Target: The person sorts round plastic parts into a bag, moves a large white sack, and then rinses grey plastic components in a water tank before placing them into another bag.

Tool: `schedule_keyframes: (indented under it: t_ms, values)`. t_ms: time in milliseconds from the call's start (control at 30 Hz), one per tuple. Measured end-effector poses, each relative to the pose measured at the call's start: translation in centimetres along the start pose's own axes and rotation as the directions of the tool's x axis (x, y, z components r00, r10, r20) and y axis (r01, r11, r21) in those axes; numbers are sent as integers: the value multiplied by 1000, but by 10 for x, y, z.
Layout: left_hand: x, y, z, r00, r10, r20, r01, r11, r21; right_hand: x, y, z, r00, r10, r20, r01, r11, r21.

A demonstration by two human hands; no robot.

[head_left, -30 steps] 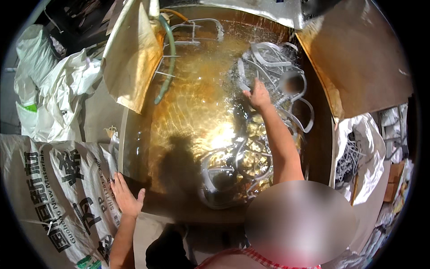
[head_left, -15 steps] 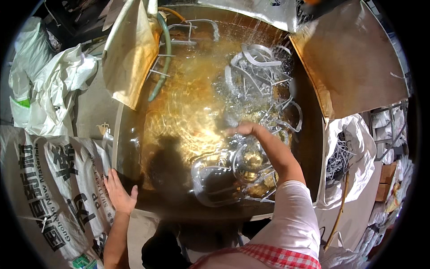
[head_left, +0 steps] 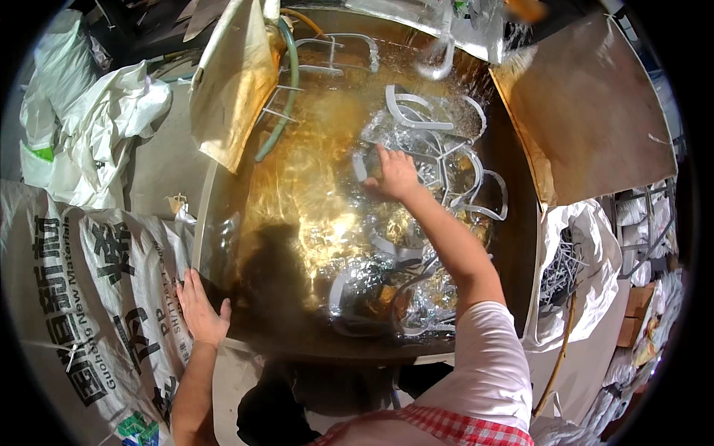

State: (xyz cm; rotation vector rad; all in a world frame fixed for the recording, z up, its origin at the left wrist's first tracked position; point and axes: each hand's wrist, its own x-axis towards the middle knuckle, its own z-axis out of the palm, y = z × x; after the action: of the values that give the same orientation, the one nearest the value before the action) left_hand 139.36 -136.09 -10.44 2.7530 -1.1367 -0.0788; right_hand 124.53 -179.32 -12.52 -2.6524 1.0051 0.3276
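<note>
My left hand rests at the left rim of a water-filled tank, fingers stretched and thumb apart. Over the water, my right hand reaches out with its fingers and thumb apart, just beside a grey curved strip. Whether it touches that strip, I cannot tell. Several grey looped frames lie heaped partly under the rippling water in the tank's right half. Nearer to me, another curved frame is half sunk. At the far edge a bent grey piece stands in splashing water.
A green hose hangs into the tank beside a stained upright panel. A brown panel leans at right. White woven sacks lie on the left. An open sack of thin grey pieces and a stick stand right.
My right hand has moved farther away over the frames. The frames have shifted in the churning water, and a bent piece now shows at the far edge. My left hand stays at the rim.
</note>
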Motion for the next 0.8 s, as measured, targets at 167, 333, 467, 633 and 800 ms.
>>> schedule_keyframes:
  t_ms: [167,333,467,633,800]
  values:
    - [1,-3,1,1000,-11,-4,11,1000,2,21,-15,27,987,157,38,-133,925,-357]
    - [0,1,-4,999,-29,20,29,1000,0,24,28,52,964,257,-64,-265,933,-243]
    - [0,0,-5,1000,-23,14,23,1000,0,2,44,51,969,195,151,-140,939,-315]
    - [0,-1,-6,1000,-13,7,13,1000,5,-47,45,47,944,94,316,9,951,-309]
    - [4,1,-6,999,-28,30,29,999,-14,-76,49,43,889,16,458,148,936,-321]
